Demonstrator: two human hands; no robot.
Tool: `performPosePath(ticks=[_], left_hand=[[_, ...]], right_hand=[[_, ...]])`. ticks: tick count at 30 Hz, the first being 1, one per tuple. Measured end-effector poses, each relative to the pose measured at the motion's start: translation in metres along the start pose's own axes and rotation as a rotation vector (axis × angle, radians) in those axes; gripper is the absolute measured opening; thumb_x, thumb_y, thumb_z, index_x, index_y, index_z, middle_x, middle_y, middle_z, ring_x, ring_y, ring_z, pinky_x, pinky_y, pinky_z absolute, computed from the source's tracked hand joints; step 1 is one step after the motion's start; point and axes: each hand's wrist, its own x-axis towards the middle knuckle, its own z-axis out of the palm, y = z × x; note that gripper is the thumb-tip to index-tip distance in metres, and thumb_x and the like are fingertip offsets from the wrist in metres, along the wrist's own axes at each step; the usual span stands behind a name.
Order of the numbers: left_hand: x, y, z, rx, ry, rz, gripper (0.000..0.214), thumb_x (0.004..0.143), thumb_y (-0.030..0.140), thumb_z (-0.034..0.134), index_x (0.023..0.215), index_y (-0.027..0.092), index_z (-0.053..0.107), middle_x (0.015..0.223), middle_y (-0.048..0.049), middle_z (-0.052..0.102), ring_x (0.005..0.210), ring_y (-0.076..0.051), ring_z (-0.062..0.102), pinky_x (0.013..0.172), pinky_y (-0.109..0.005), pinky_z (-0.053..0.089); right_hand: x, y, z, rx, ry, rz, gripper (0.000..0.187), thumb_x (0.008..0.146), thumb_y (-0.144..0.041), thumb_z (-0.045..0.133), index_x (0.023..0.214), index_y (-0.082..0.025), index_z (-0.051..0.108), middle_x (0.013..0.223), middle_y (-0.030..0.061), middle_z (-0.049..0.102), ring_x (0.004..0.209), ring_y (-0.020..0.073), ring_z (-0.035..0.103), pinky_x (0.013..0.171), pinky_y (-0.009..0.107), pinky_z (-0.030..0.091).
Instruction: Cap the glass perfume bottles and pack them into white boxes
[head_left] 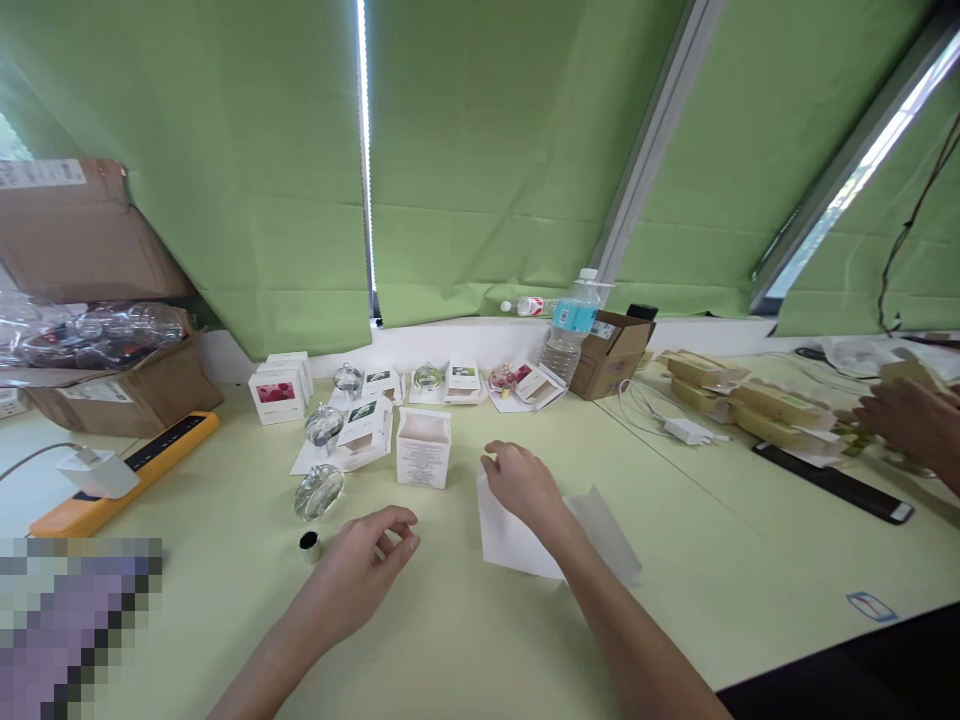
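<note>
My left hand is held over the table with its fingers curled loosely and a gap between thumb and fingertips; it holds nothing. My right hand is above a folded white sheet, its fingers bent and slightly apart. Hand and forearm cover part of the sheet, and whether they touch it I cannot tell. Between and beyond my hands stands a small white printed box. Left of it is a clear faceted glass bottle, tilted on the table. A small silver cap stands beside my left hand.
Behind are more glass bottles, flattened printed cartons and stacked white boxes. A water bottle stands by a brown box. An orange power strip lies left. At right, another person's hand works near yellow cartons.
</note>
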Motion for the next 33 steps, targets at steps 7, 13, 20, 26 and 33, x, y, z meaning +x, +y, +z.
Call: performPosePath(ticks=[7,13,20,26,33], left_hand=[[0.000,0.000,0.000,-0.008,0.014,-0.003,0.035,0.083,0.050,0.047,0.101,0.026,0.065,0.083,-0.0029,0.065,0.063,-0.016,0.056,0.056,-0.025,0.043],[-0.001,0.001,-0.001,-0.003,0.010,-0.006,0.035,0.084,0.051,0.046,0.100,0.026,0.065,0.083,-0.0029,0.065,0.063,-0.017,0.056,0.056,-0.026,0.043],[0.000,0.000,-0.001,0.015,-0.004,-0.010,0.036,0.085,0.051,0.044,0.102,0.026,0.063,0.086,-0.0028,0.064,0.064,-0.017,0.056,0.058,-0.026,0.044],[0.000,0.001,-0.001,0.014,-0.006,-0.020,0.036,0.085,0.052,0.044,0.103,0.027,0.063,0.083,-0.0019,0.064,0.062,-0.016,0.054,0.057,-0.025,0.042],[0.002,-0.002,-0.001,-0.078,0.000,-0.025,0.039,0.084,0.054,0.045,0.102,0.024,0.063,0.081,-0.0017,0.064,0.060,-0.014,0.053,0.056,-0.025,0.043]], right_hand=[[0.005,0.024,-0.003,-0.126,-0.111,0.095,0.021,0.088,-0.019,0.047,0.099,-0.016,0.065,0.098,0.0196,0.067,0.094,0.0329,0.063,0.072,0.037,0.041],[0.004,0.027,-0.004,-0.090,-0.179,0.059,0.018,0.083,-0.020,0.053,0.093,-0.018,0.068,0.097,0.0157,0.067,0.090,0.0300,0.063,0.068,0.034,0.041],[0.004,0.020,-0.009,0.060,-0.205,-0.050,0.015,0.077,-0.015,0.055,0.076,-0.020,0.070,0.080,0.0069,0.069,0.073,0.0198,0.062,0.057,0.026,0.036],[0.002,0.013,-0.012,0.252,-0.247,-0.180,0.017,0.080,-0.021,0.053,0.075,-0.020,0.069,0.068,0.0031,0.068,0.060,0.0159,0.058,0.048,0.024,0.035],[-0.005,-0.006,-0.003,0.424,-0.251,-0.277,0.021,0.086,-0.029,0.050,0.083,-0.018,0.068,0.067,0.0019,0.067,0.058,0.0148,0.060,0.050,0.023,0.041]])
